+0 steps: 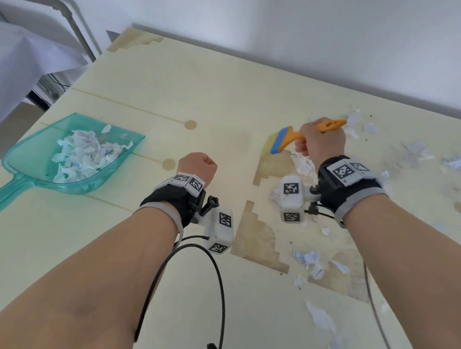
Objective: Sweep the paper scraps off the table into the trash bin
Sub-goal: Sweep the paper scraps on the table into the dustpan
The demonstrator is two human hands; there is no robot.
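Observation:
My right hand [322,143] grips the orange handle of a small brush [287,138], whose blue and yellow head points left and down at the table [201,92]. White paper scraps [309,258] lie scattered over the right side of the table, some right under that hand. At the left lies a teal see-through dustpan [19,160] with a heap of scraps in it. My left hand [197,167] is curled into a fist in the middle of the table and holds nothing. No trash bin is in view.
The table's far edge runs along a white wall. Off its left edge stand a white cloth-covered surface [21,64] and a grey metal rail [71,22]. Black cables [218,280] hang from my wrist bands near the front edge.

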